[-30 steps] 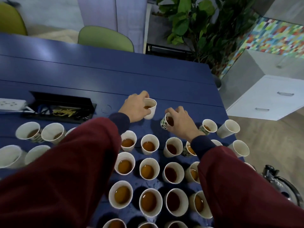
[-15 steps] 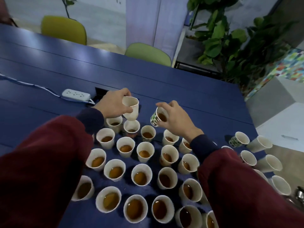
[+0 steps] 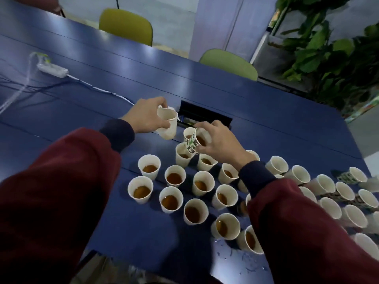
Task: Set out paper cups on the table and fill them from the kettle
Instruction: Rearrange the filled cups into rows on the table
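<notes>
**A cup in each hand**

I am gripping a plain white cup (image 3: 167, 125) in my left hand (image 3: 146, 116), fingers curled round its wall, tilting it. Just beside it, my right hand (image 3: 219, 140) is pinching a green-printed cup (image 3: 194, 141) holding brown liquid. Filled cups (image 3: 173, 178) are standing below both grips on the blue table (image 3: 82, 111).

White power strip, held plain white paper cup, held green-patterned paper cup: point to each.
White power strip (image 3: 52, 69): head view, casing.
Plain white paper cup (image 3: 171, 131): head view, side wall.
Green-patterned paper cup (image 3: 191, 143): head view, printed wall.
</notes>
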